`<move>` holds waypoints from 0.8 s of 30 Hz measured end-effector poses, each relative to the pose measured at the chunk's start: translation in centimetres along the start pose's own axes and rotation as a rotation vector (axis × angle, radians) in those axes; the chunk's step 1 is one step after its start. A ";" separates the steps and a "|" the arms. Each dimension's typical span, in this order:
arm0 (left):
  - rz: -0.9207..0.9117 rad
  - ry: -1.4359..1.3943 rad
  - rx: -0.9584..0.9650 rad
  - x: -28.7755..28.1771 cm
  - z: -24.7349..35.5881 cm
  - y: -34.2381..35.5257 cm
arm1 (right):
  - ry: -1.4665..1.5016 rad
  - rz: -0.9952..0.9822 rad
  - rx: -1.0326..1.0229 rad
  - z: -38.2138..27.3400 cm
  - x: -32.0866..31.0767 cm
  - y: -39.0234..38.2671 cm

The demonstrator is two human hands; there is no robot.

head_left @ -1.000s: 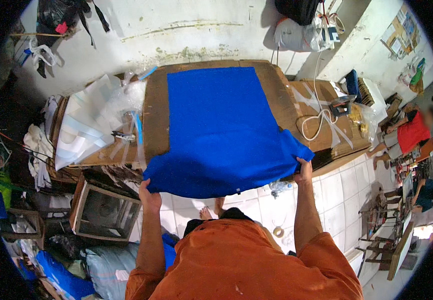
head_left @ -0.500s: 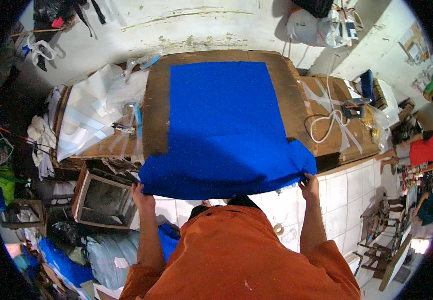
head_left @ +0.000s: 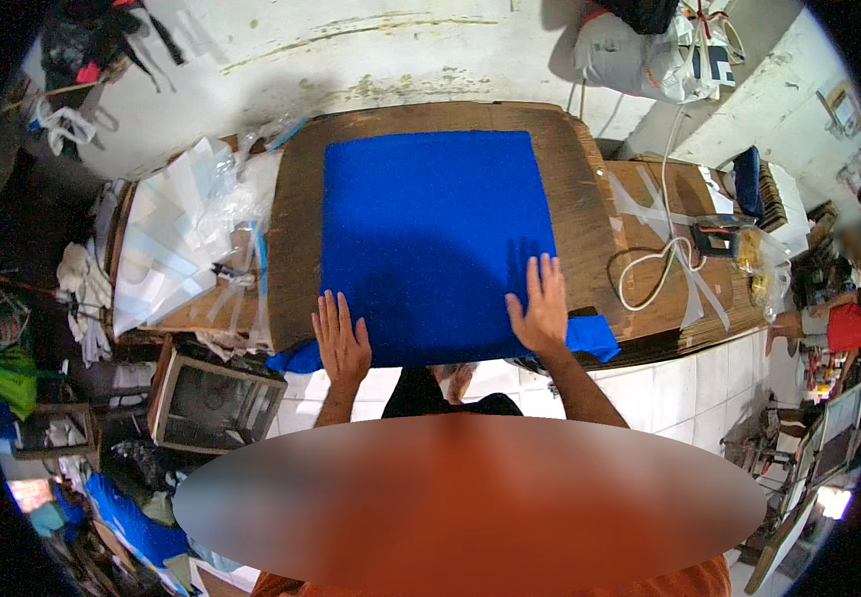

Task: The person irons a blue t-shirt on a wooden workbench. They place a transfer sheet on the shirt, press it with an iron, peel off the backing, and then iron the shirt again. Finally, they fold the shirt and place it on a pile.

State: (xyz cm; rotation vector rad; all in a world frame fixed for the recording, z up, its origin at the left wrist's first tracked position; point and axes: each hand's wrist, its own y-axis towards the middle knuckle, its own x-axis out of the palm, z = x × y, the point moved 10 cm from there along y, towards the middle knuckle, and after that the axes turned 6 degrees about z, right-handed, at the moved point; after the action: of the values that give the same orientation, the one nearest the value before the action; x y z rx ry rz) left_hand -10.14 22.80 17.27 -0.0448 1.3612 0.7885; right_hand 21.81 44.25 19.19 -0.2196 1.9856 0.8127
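Note:
A plain blue cloth (head_left: 430, 199), which looks like a shirt, lies spread on a brown wooden board (head_left: 296, 219). Bunched, sleeve-like parts stick out at its two near corners, and its near edge drops over the front of the board. My left hand (head_left: 342, 341) is open at the cloth's near left edge, its fingers stretched forward and partly over the blue fabric. Along the near right edge, my right hand (head_left: 542, 310) is open too, with fingers apart and pointing forward. Neither hand grips anything. Whether the palms press on the fabric or hover just above it, I cannot tell.
On the right, an iron (head_left: 717, 235) with a looped white cord (head_left: 639, 300) stands on a taped surface. White sheets and clear plastic (head_left: 167, 234) lie left of the board. A framed box (head_left: 216, 398) sits below left. Another person in red (head_left: 853, 326) is far right.
Both hands have let go of the cloth's near corners and moved forward and inward over it. The near part of the cloth, held out toward me before, now hangs down at the board's front.

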 end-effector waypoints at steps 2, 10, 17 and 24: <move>-0.262 0.122 -0.043 2.6 -1.5 -0.1 | -0.075 -0.103 0.036 0.0 1.6 0.2; -0.200 0.043 -0.038 2.5 -2.7 -0.3 | -0.164 -0.191 0.123 1.1 2.7 -0.1; -0.162 -0.015 -0.055 4.6 -0.1 7.1 | -0.041 0.000 0.116 3.5 5.1 10.7; -0.044 -0.154 0.061 11.7 0.5 24.8 | 0.008 -0.028 -0.034 6.5 13.5 25.1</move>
State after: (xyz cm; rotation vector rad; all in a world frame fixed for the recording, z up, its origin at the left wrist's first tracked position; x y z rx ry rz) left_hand -22.76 47.15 17.15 0.0338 1.2332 0.6990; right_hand 7.62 69.71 17.20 -0.2706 1.9727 0.8291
